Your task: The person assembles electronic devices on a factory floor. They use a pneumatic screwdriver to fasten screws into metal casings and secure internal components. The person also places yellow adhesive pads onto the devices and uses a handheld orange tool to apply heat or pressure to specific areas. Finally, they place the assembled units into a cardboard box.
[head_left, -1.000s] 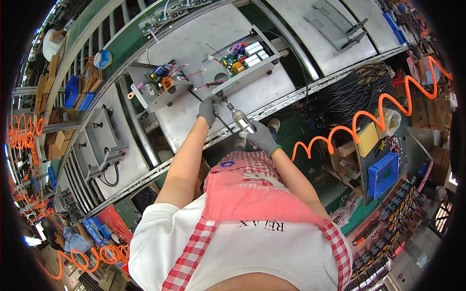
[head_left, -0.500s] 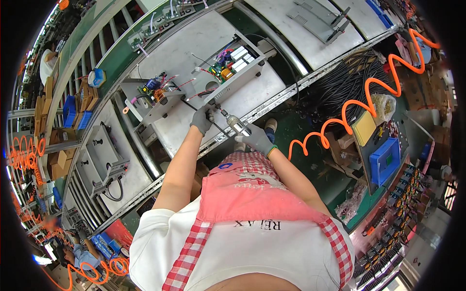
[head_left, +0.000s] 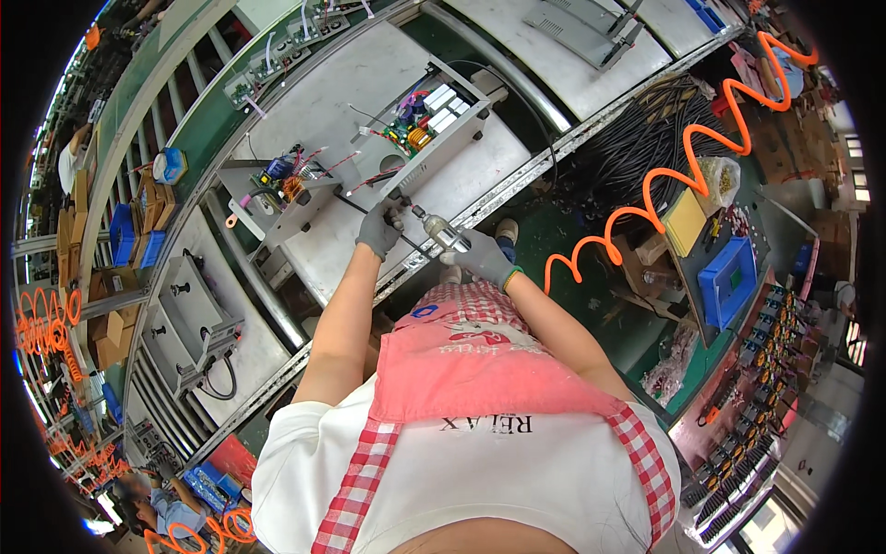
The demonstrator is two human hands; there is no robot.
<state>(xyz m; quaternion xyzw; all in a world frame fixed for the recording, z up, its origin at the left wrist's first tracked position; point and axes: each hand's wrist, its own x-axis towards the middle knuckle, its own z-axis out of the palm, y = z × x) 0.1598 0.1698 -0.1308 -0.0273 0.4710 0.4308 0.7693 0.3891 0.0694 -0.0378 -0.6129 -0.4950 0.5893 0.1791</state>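
Note:
My left hand (head_left: 377,231), in a grey glove, is at the near edge of an open grey metal chassis (head_left: 425,175). Its fingers are curled together, and what they pinch is too small to make out. A black cable (head_left: 349,200) passes under that hand. Gloved too, my right hand (head_left: 484,258) grips a silver power screwdriver (head_left: 445,233), its tip pointing left toward the left fingers. Inside the chassis sit a circuit board with copper coils (head_left: 418,138) and white blocks. A second board with coils (head_left: 288,180) is at the chassis's left end.
Right of me hangs an orange coiled air hose (head_left: 646,189) above a bundle of black cables (head_left: 637,138). A blue tray (head_left: 727,282) stands on the right-hand bench. Another grey chassis (head_left: 189,319) lies on the left; a grey panel (head_left: 581,28) lies at the back right.
The view has shifted slightly, so the chassis appears a little farther left and higher. Both hands stay at its near edge, with the screwdriver still in my right hand.

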